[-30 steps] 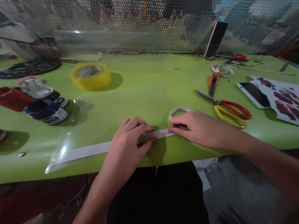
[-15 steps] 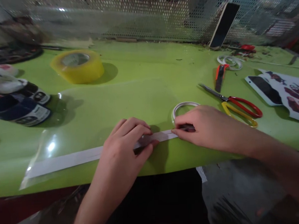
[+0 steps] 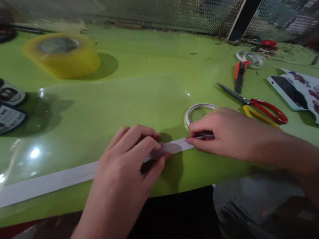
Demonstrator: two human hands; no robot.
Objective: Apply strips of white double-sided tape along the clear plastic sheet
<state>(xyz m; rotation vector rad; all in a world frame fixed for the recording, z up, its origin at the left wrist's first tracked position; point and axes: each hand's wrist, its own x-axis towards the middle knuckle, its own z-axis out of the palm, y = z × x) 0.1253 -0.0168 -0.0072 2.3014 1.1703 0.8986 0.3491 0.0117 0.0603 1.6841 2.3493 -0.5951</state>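
1. Nearest us: left hand (image 3: 124, 160) arched over the white strip (image 3: 58, 180), fingers bent; undersides hidden, so we can't tell whether they clamp it.
2. We judge an uneven pull could crease or skew it.
3. Strip: narrow, flat, faintly lined lengthwise, along the near edge of the surface (image 3: 193, 174).
4. Right hand (image 3: 227, 132) beyond: fingers pinched toward the strip's right end, beside a tape ring (image 3: 201, 105).
5. Farther: scissors (image 3: 245, 100), yellow tape roll (image 3: 73, 65).

The green surface (image 3: 167, 56) had a smooth, semi-gloss finish. Along its front edge, the white strip (image 3: 53, 182) looked like matt paper, and the adjoining clear sheet (image 3: 108, 109) like glossy plastic film. Toward the right edge, the scissors (image 3: 246, 101) combined metal blades (image 3: 230, 92) with smooth plastic-looking handles (image 3: 283, 118). The perforated panel (image 3: 175, 20) beyond the back edge appeared metallic.
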